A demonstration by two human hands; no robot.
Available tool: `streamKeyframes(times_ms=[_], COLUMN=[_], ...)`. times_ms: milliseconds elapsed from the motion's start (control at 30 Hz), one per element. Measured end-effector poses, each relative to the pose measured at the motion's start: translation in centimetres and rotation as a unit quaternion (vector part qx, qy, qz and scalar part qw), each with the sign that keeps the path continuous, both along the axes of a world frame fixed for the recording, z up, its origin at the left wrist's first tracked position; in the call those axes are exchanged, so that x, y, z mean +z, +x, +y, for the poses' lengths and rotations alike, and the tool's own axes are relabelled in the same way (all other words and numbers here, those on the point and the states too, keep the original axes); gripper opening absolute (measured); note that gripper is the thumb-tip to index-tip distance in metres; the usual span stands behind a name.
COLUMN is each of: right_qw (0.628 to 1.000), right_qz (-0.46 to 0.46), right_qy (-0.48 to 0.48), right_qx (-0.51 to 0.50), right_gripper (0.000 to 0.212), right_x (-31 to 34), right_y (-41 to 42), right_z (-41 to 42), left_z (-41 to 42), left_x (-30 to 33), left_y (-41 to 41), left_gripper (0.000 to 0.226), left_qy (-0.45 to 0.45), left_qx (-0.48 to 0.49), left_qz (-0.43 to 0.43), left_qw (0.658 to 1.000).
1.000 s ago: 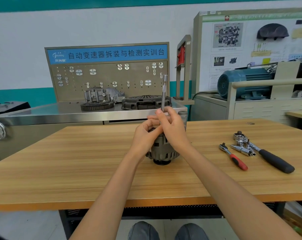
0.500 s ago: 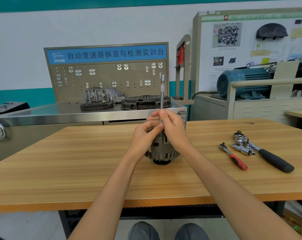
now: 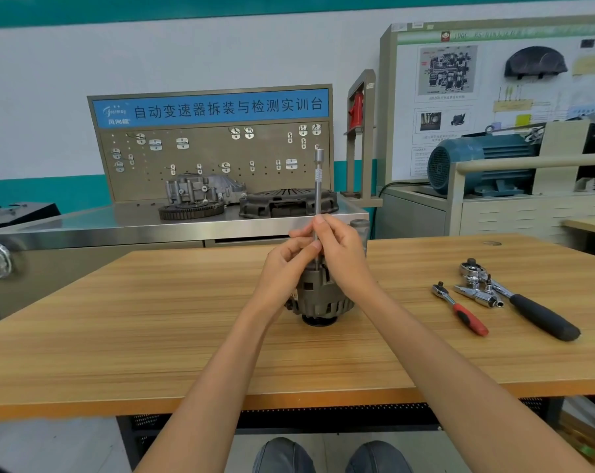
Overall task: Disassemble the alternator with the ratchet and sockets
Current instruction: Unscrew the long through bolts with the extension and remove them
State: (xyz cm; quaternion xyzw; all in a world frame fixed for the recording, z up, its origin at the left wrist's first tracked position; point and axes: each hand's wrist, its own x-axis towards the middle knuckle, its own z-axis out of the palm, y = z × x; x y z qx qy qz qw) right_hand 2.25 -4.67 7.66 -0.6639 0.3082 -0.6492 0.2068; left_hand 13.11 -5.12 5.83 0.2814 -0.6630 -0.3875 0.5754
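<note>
Alternator (image 3: 318,295) – one; extension bar (image 3: 318,186) – one; ratchets – two (image 3: 460,308) (image 3: 525,302); hands – two (image 3: 286,268) (image 3: 344,254).

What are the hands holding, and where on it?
Both hands, left hand and right hand, pinch the lower shaft of the extension bar, standing upright on the alternator.

Alternator (image 3: 323,298) top and extension bar (image 3: 318,186) foot, behind both hands (image 3: 344,254)
</note>
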Motion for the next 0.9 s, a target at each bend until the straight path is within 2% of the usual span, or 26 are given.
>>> streamKeyframes(times_ms=[200,400,533,700,900], right_qw=[0.999,0.998,0.999,0.999,1.000], right_qz=[-0.019,-0.041,-0.034,-0.022,-0.010], right_qy=[0.029,0.031,0.015,0.005,-0.008], right_qx=[0.019,0.030,0.032,0.029,0.015], right_gripper=[0.030,0.012,0.014,0.017,0.024], right_x=[-0.13,-0.12,0.03,0.09,-0.02], right_y=[0.31,0.27,0.20,-0.04,-0.04], right_z=[0.10,0.47,0.70,0.49,0.31], left_z=[-0.05,-0.04,-0.14,-0.15,-0.15], left_x=[0.01,-0.04,0.01,-0.11,-0.04], left_y=[-0.25,-0.45,-0.51,-0.14,-0.14], left_gripper=[0.009,0.006,0.004,0.016,0.011], left_qy=[-0.009,0.001,0.008,0.005,0.005], left_qx=[0.009,0.010,0.014,-0.003,-0.005], left_qz=[0.013,0.020,0.024,0.036,0.029], left_qw=[1.000,1.000,1.000,0.999,1.000])
